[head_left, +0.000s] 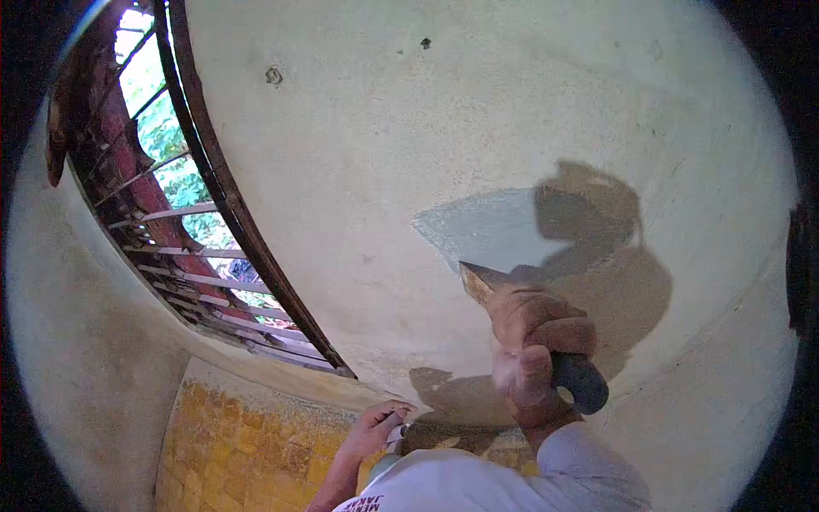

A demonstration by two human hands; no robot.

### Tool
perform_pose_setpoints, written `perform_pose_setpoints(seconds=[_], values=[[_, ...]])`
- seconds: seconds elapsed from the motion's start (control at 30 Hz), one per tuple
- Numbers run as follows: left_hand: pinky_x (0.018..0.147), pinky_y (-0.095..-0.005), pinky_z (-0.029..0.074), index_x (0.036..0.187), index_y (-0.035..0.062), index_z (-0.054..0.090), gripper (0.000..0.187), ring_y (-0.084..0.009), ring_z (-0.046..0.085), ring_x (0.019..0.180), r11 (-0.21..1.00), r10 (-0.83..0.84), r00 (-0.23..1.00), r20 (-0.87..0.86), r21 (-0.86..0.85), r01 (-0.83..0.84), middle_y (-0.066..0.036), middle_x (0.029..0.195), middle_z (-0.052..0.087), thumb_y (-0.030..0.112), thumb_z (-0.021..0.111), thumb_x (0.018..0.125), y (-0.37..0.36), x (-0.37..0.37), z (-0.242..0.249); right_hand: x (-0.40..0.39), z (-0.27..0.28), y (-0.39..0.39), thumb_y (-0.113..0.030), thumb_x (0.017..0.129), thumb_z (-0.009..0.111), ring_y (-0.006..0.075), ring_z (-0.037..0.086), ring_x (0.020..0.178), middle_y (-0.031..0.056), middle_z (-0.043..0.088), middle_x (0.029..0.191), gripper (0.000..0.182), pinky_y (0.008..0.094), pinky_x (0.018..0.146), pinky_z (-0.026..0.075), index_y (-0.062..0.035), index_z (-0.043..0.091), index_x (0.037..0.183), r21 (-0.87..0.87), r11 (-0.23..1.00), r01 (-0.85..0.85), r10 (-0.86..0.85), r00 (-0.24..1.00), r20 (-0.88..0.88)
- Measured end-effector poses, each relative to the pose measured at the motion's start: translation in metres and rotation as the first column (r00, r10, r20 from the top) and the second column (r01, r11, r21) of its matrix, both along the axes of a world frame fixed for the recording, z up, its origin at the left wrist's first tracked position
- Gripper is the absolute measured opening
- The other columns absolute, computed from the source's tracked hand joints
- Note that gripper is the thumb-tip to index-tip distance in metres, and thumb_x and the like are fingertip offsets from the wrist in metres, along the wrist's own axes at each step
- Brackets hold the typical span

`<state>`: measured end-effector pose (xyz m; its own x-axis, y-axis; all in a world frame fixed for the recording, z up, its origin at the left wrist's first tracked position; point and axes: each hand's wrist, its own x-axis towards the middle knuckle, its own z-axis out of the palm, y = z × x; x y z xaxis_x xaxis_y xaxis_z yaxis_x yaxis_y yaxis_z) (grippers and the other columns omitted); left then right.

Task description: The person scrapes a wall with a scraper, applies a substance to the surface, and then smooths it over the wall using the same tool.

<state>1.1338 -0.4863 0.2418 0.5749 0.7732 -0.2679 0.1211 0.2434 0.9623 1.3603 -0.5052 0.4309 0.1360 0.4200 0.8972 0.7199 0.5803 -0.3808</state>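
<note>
My right hand point(542, 333) is wrapped round the dark handle of a putty knife point(479, 282). Its blade, stained brownish, angles up and left, the tip close to the lower edge of a pale blue-grey patch point(495, 226) on the off-white wall point(358, 162). The rounded handle end with a hole sticks out below my fist. Lower down, near the foot of the wall, my left hand point(375, 429) has its fingers curled round a small whitish-grey object point(395, 433); I cannot tell what it is.
To the left is a window opening with a dark wooden frame point(230, 196) and several slats point(200, 253), with green leaves outside. Worn yellow tiles point(247, 435) lie below. A small hole point(273, 75) and a dark chip point(426, 43) mark the upper wall. My shadow falls across the patch.
</note>
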Motion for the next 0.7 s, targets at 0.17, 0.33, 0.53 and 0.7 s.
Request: perform_pose_setpoints(seconds=[0.17, 0.33, 0.53, 0.7], values=[[0.043, -0.0192, 0.034, 0.100, 0.0056, 0.062, 0.021, -0.0039, 0.045, 0.054, 0.996, -0.015, 1.000, 0.015, 0.091, 0.014, 0.002, 0.075, 0.056, 0.019, 0.050, 0.089, 0.006, -0.001, 0.002, -0.017, 0.019, 0.001, -0.036, 0.080, 0.063, 0.0139, 0.041, 0.050, -0.0016, 0.041, 0.057, 0.034, 0.0320, 0.050, 0.038, -0.0137, 0.038, 0.070, 0.565, 0.685, -0.460, 0.623, 0.771, -0.128], [0.042, -0.0187, 0.035, 0.100, 0.0049, 0.061, 0.021, -0.0037, 0.046, 0.053, 1.000, 0.005, 1.000, -0.022, 0.012, -0.004, 0.002, 0.074, 0.056, 0.018, 0.049, 0.089, 0.003, 0.001, 0.013, -0.010, 0.012, 0.011, -0.038, 0.079, 0.064, 0.0137, 0.041, 0.049, -0.0016, 0.038, 0.054, 0.035, 0.0302, 0.048, 0.037, -0.0158, 0.037, 0.073, 0.319, 0.834, -0.451, 0.538, 0.792, -0.288], [0.039, -0.0184, 0.033, 0.100, 0.0049, 0.061, 0.021, -0.0035, 0.044, 0.047, 0.999, 0.000, 1.000, 0.023, 0.035, 0.000, 0.002, 0.072, 0.054, 0.018, 0.048, 0.090, 0.007, -0.002, 0.003, -0.017, 0.017, 0.008, -0.037, 0.078, 0.065, 0.0132, 0.039, 0.047, -0.0026, 0.038, 0.051, 0.034, 0.0305, 0.047, 0.037, -0.0154, 0.039, 0.074, 0.537, 0.705, -0.464, 0.601, 0.793, -0.103], [0.039, -0.0185, 0.034, 0.101, 0.0054, 0.061, 0.021, -0.0037, 0.044, 0.048, 1.000, -0.018, 0.999, 0.027, 0.022, 0.017, 0.002, 0.073, 0.055, 0.017, 0.049, 0.089, 0.006, -0.002, 0.005, -0.013, 0.016, 0.003, -0.033, 0.078, 0.065, 0.0136, 0.039, 0.046, -0.0014, 0.039, 0.049, 0.032, 0.0310, 0.049, 0.038, -0.0143, 0.039, 0.073, 0.453, 0.719, -0.527, 0.657, 0.728, -0.195]])
